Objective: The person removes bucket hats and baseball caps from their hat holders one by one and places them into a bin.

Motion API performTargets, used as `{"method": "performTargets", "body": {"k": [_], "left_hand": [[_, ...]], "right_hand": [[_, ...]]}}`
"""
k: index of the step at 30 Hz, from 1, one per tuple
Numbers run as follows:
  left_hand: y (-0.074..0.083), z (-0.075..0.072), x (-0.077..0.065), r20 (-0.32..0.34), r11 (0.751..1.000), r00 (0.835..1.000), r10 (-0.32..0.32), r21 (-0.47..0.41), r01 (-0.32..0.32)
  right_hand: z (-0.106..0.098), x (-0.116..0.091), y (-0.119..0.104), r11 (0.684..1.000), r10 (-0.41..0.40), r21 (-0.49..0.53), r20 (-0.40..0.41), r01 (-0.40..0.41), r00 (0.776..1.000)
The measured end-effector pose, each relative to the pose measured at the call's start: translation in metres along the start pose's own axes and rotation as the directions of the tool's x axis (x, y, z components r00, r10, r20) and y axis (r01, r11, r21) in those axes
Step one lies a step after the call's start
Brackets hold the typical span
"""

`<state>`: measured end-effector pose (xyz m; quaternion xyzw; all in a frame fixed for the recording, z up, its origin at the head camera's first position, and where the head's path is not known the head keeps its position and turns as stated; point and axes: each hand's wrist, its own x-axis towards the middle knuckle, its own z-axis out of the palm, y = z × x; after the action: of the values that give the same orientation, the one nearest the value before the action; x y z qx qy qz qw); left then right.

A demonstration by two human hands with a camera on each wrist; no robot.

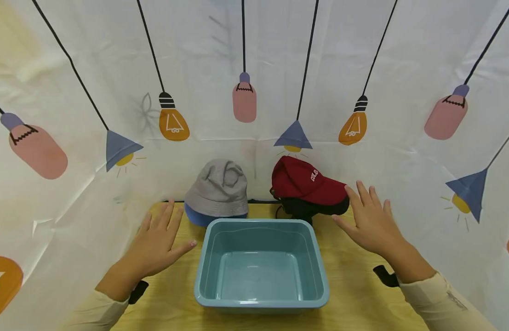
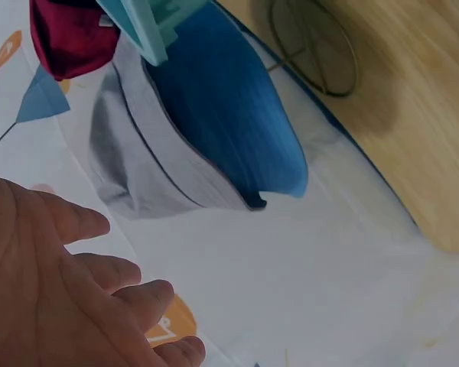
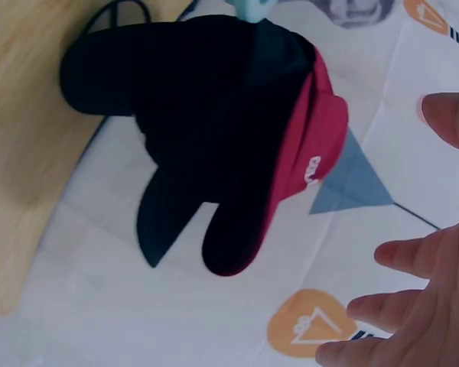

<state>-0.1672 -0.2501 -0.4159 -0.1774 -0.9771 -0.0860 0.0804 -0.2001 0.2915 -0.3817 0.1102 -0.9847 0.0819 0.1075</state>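
Observation:
Both hands hover palms down with fingers spread, holding nothing. My left hand [image 1: 152,248] is left of a teal plastic basin [image 1: 260,304], whose inside is bare. My right hand [image 1: 372,225] is to the basin's right, its fingertips close to the brim of a dark red cap [image 1: 295,181] with white lettering. Under the red cap sits a black cap [image 3: 191,92], its brim showing in the right wrist view. Behind the basin, on the left, a grey bucket hat [image 1: 217,188] covers a blue hat [image 2: 229,99], whose underside faces the left wrist camera.
A thin wire ring [image 2: 353,65] stands on the wooden table [image 1: 349,285] below the blue hat. The basin's rear rim overlaps the hats' lower edges in the head view. A white sheet [image 1: 208,82] printed with lamps and bulbs encloses the table at the back and sides.

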Motion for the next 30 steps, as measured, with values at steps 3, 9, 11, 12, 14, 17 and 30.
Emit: {"method": "performTargets", "body": {"k": [3, 9, 11, 12, 14, 17, 30], "left_hand": [[0.008, 0.003, -0.004, -0.005, 1.0, 1.0, 0.011, -0.012, -0.011], [0.025, 0.008, -0.005, -0.012, 0.998, 1.0, 0.025, -0.054, -0.026], [0.029, 0.01, -0.005, -0.005, 0.998, 1.0, 0.03, -0.061, -0.031], [0.031, 0.012, -0.005, 0.003, 0.997, 1.0, 0.031, -0.065, -0.031], [0.035, 0.014, -0.005, 0.011, 0.997, 0.999, 0.036, -0.076, -0.035], [0.039, 0.017, -0.006, 0.017, 0.995, 0.999, 0.04, -0.094, -0.038], [0.058, 0.033, -0.02, 0.001, 0.976, 0.999, 0.033, -0.215, -0.032]], "right_hand": [[-0.002, 0.008, -0.004, 1.0, -0.005, 0.011, -0.01, 0.005, 1.0], [-0.007, 0.026, -0.01, 0.999, -0.018, 0.027, -0.034, 0.019, 0.999], [-0.009, 0.033, -0.012, 0.999, -0.022, 0.027, -0.04, 0.023, 0.999], [-0.01, 0.036, -0.014, 0.999, -0.023, 0.027, -0.04, 0.025, 0.999], [-0.01, 0.042, -0.016, 0.999, -0.026, 0.03, -0.042, 0.027, 0.999], [-0.01, 0.05, -0.021, 0.999, -0.026, 0.035, -0.039, 0.027, 0.999], [-0.003, 0.082, -0.035, 0.999, -0.037, 0.018, -0.024, 0.038, 0.999]]}}
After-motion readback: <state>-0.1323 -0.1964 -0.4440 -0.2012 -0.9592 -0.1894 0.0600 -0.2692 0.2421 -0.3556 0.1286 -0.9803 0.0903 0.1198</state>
